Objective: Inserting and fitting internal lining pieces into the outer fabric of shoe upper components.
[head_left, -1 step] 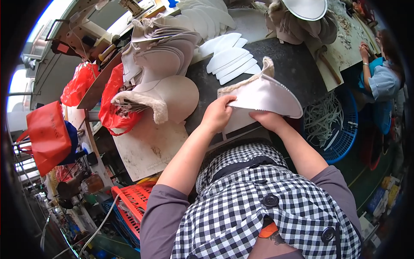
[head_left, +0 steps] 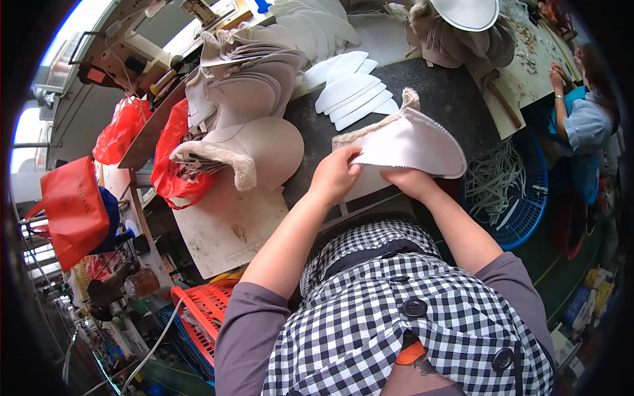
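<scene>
A pale, fleece-trimmed shoe upper (head_left: 416, 142) is held up over the black work mat, its rounded end toward the right. My left hand (head_left: 337, 173) pinches its near left edge, thumb on top. Along the lower edge, my right hand (head_left: 411, 181) grips it, with some fingers hidden underneath. Just beyond it, a fan of white crescent-shaped pieces (head_left: 353, 96) lies on the black mat (head_left: 456, 92). Left of my hands, a big pile of similar uppers (head_left: 247, 92) leans, the nearest one (head_left: 277, 148) showing its fleece edge.
A hammer (head_left: 505, 102) lies at the mat's right edge. A blue basket (head_left: 538, 191) of pale strips stands at right, near another person (head_left: 588, 119). More uppers (head_left: 456, 39) are stacked at the far right. Red bags (head_left: 173, 155) and a red crate (head_left: 201, 303) are on the left.
The rounded right end of the shoe upper has shifted slightly to the right. Both hands keep their hold, almost unmoved.
</scene>
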A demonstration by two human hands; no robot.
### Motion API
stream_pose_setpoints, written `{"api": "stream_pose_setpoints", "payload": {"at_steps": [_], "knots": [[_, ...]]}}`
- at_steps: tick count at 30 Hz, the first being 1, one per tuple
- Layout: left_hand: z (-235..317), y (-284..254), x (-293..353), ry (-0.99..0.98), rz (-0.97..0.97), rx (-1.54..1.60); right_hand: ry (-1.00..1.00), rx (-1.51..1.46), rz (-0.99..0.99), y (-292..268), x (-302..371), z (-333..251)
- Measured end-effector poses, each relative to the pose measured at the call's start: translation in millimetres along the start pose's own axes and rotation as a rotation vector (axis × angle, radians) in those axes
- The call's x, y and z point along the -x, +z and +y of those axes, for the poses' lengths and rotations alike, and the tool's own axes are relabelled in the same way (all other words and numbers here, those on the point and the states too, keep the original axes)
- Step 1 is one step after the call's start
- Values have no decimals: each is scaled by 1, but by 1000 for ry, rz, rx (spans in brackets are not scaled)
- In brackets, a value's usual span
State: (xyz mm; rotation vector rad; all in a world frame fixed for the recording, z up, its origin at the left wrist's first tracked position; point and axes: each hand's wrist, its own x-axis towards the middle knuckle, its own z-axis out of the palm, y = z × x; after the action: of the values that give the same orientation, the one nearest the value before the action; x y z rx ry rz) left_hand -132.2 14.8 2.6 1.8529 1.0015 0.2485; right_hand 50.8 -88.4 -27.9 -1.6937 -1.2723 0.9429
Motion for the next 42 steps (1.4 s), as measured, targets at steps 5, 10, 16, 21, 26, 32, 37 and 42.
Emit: {"api": "stream_pose_setpoints", "payload": {"at_steps": [5,10,16,21,26,32,37,42], "knots": [[6,7,0,105,33,-185,-147,286,227,3,3,5],[5,7,-2,103,34,-213,-256,165,378,10,-2,3],[10,2,-4,-9,37,-104,-120,17,243,4,-2,15],[-3,-1,-2,18,-20,150,-101,82,253,5,-13,13],[-2,-7,15,76,-46,-3,-149,249,279,6,-21,0],[-7,7,28,213,70,-255,-133,395,196,10,-24,2],[-23,19,31,288,102,-387,-224,578,229,16,-23,13],[-38,21,30,435,264,-442,-191,633,162,3,-18,6]]}}
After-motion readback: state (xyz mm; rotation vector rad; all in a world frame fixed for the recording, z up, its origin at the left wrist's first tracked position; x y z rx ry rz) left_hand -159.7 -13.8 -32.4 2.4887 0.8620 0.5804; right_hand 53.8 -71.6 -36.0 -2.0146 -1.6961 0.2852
